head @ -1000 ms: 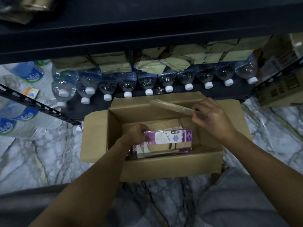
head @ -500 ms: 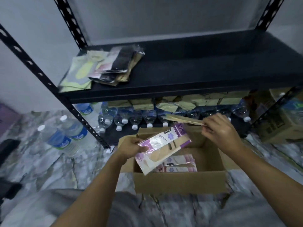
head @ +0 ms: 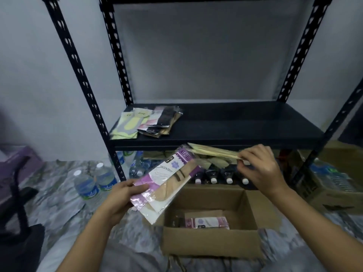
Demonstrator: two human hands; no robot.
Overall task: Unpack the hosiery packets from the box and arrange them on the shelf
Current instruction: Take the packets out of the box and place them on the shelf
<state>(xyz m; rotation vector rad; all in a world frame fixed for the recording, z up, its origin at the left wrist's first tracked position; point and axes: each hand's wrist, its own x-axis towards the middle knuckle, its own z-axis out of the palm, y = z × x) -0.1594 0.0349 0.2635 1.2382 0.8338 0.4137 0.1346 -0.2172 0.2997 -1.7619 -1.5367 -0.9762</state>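
**Both hands loaded above the box; shelf part-stocked**

We are recording the left hand gripping the lower end of a purple-and-white hosiery packet, thumb lying across its face and fingers curled beneath. The packet is slanting up to the right with its printed side towards the camera. We are judging that it is being held this way so the label can be read and matched to a pile.

The right hand is pinching the near end of a thin beige packet bundle between thumb and fingertips, with the other fingers loosely bent. The bundle is lying nearly flat and edge-on to us, just below the front lip of the shelf board. This is suggesting it is meant to slide straight on. We cannot tell how many packets it holds.

At the board's left end two piles are lying close side by side: yellow-green packets and a mixed pink, black and tan stack. We are reading this as sorting by kind.

The cardboard box is standing open on the floor below both hands, close to the person, which is keeping each reach short. A second purple packet is lying flat inside, so we are judging the unpacking as part-way done. Water bottles are standing on the floor left of the rack, apart from the work.
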